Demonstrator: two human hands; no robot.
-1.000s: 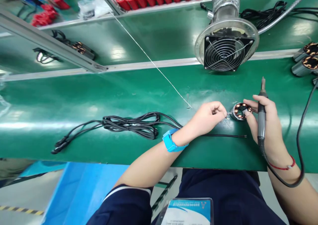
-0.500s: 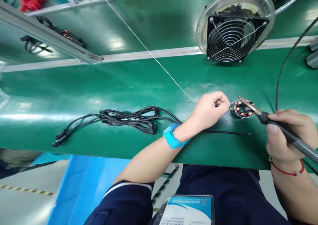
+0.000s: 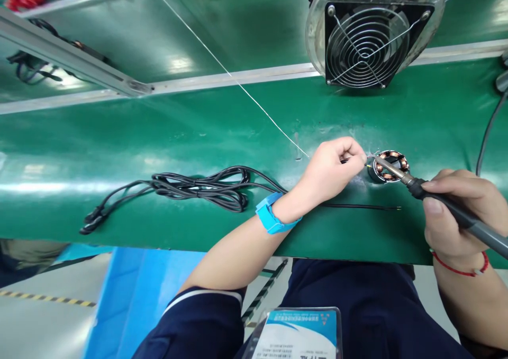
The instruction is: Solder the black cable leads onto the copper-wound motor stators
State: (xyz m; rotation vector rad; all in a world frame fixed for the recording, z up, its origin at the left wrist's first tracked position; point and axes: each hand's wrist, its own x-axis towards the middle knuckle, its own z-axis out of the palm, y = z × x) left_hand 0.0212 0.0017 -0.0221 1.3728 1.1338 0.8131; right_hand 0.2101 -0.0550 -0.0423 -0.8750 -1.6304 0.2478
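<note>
My right hand (image 3: 462,211) is wrapped around the handle of a soldering iron (image 3: 416,187). Its metal tip slants left across a copper-wound motor stator (image 3: 391,166) standing on the green bench. Just left of the stator, my left hand (image 3: 337,163) is closed in a pinch near the iron's tip. Thin wire ends, one yellowish, show at its fingertips, and a dark cable lies inside the fingers. A thin silvery solder wire (image 3: 262,108) runs from the upper shelf down to this hand. The exact contact at the tip is too small to tell.
A coiled black power cord (image 3: 202,187) lies on the bench to the left, and a stripped black cable end (image 3: 373,207) lies near my left wrist. A fan with a wire guard (image 3: 365,52) stands behind the stator. A blue bin (image 3: 135,295) is below the bench edge.
The soldering iron's tip has shifted left and slightly down, closer to my left fingertips and the wire ends. The view has tilted a little; the stator remains beside my left hand.
</note>
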